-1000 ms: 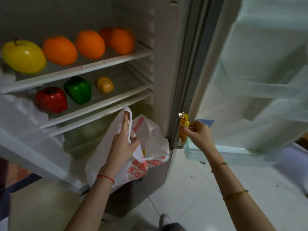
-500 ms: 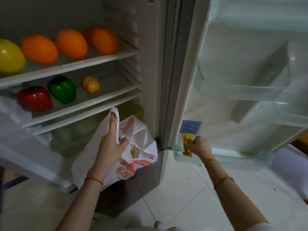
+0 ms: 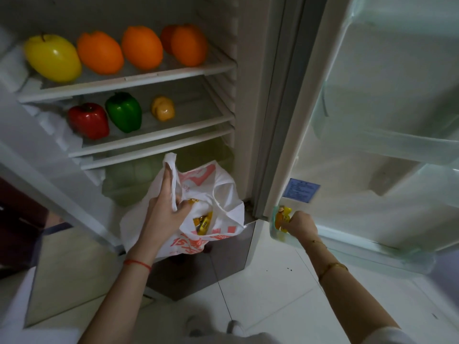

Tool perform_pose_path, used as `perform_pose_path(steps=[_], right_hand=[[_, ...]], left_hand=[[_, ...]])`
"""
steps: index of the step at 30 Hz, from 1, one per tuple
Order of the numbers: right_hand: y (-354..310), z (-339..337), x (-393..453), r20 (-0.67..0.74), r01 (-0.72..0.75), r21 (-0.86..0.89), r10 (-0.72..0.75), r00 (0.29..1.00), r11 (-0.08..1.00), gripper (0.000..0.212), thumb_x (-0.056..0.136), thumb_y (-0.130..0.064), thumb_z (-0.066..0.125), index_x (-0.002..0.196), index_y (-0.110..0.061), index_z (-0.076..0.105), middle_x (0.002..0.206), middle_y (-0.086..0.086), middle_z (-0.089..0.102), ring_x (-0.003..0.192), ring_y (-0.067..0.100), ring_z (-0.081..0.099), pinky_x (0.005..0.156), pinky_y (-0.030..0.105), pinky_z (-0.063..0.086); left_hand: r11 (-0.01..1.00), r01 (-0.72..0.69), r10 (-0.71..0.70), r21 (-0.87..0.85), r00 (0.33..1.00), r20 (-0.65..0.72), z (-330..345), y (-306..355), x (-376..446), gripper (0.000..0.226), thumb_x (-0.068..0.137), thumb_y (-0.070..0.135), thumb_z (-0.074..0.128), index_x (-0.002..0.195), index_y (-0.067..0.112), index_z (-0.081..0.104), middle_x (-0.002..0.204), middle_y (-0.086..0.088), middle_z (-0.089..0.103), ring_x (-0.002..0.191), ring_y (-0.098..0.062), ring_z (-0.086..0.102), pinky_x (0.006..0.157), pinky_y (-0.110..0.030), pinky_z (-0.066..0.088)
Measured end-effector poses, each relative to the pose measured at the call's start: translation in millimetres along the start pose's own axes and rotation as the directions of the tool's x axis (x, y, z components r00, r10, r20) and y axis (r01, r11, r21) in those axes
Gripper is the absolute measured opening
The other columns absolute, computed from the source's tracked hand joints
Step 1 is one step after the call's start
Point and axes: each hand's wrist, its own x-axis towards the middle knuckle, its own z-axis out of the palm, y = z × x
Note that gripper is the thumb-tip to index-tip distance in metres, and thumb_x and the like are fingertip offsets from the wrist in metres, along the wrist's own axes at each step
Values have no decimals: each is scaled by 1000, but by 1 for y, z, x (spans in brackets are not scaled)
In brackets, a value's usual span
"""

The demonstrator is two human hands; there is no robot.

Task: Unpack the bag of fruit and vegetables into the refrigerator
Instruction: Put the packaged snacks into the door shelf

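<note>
Left hand (image 3: 164, 214): grips the handle of a white plastic carrier bag with red print (image 3: 223, 194), fingers curled round the gathered plastic, index finger pointing up along the handle loop toward 12 o'clock; a red string bracelet sits on the wrist.
Right hand (image 3: 299, 223): fingers curled round a small orange-yellow wrapped packet (image 3: 282, 217), which sticks out of the fist toward 10 o'clock; the packet sits inside the left end of the lowest clear door bin (image 3: 367, 249), whether touching its floor I cannot tell.
Bag: hangs open in front of the lower fridge compartment, at 9 o'clock from the right hand and well apart from it; more yellow packets (image 3: 203, 223) show in its mouth, just below the left thumb, number unclear.
Top shelf (image 3: 139, 79): one shiny yellow apple (image 3: 53, 58) at the left, then four oranges (image 3: 141, 47) in a row toward 3 o'clock, the last two overlapping.
Second shelf (image 3: 159, 135): three peppers, one glossy red pepper (image 3: 88, 120), one green pepper (image 3: 124, 111) touching it, one small yellow pepper (image 3: 162, 108) apart at 3 o'clock.
Bottom drawer (image 3: 129, 180): pale green shapes behind frosted plastic, too blurred to count.
Door: open to the right, one blue label (image 3: 301, 190) at 12 o'clock from the right hand.
</note>
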Motion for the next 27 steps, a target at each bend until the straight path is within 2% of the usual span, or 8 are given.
perform_pose_path(steps=[2,5,9,13,17,21,24,27], right_hand=[[-3,-5,-6,-34,12,-59,-14,999,998,34,84,-32,67,103,-5,63,106,15,67,96,31,66,73,35,51],[-16,-18,-21,-247,109,-85,-126,961,990,23,89,-26,58,92,-4,62,98,17,68,90,35,65,72,35,51],[-55,-31,-59,-482,436,41,-365,797,899,23,88,-26,60,77,-5,59,73,16,67,71,37,63,58,35,47],[-99,-22,-88,-499,659,2,-570,653,752,29,86,-31,64,69,-8,59,63,13,66,62,38,61,53,36,46],[-144,10,-86,-262,819,-32,-795,547,573,22,90,-33,61,79,-13,64,73,4,68,67,23,64,60,36,53],[-185,47,-61,53,872,-65,-871,488,485,23,92,-27,62,109,-12,67,106,5,69,93,23,65,82,35,53],[-207,75,-40,240,864,-201,-832,500,461,43,91,-30,63,129,-13,57,126,9,60,114,27,57,96,36,47],[-216,100,-22,347,838,-312,-767,540,449,64,87,-36,67,140,-10,42,135,13,49,121,30,50,100,37,42]], left_hand=[[1000,-1,1,0,1000,4,-1,-1,-2,104,89,16,66,150,51,-10,68,-13,58,55,-24,60,46,-30,49],[1000,4,-4,12,1000,1,-4,-3,-5,103,89,16,66,151,48,-8,68,-13,58,55,-24,60,43,-24,46],[999,30,-30,15,999,-14,-11,-7,-10,102,89,17,66,151,50,-9,68,-16,57,55,-28,58,44,-30,46],[998,45,-45,35,999,-10,-17,-15,-14,104,88,18,65,150,50,-12,71,-9,57,58,-23,59,50,-34,48],[998,51,-50,28,998,-28,-24,-31,-14,104,88,18,64,150,51,-12,75,-7,59,63,-18,60,54,-27,47],[998,58,-58,-37,998,-20,-30,-42,-16,104,90,20,63,141,62,-17,78,-8,58,66,-20,61,57,-30,52],[997,62,-63,-41,998,-17,-35,-49,-15,102,90,22,62,141,63,-16,73,-7,52,63,-25,59,59,-45,56],[995,77,-77,-59,997,4,-39,-55,-14,101,90,24,62,141,64,-16,71,-2,48,62,-25,58,61,-48,55]])
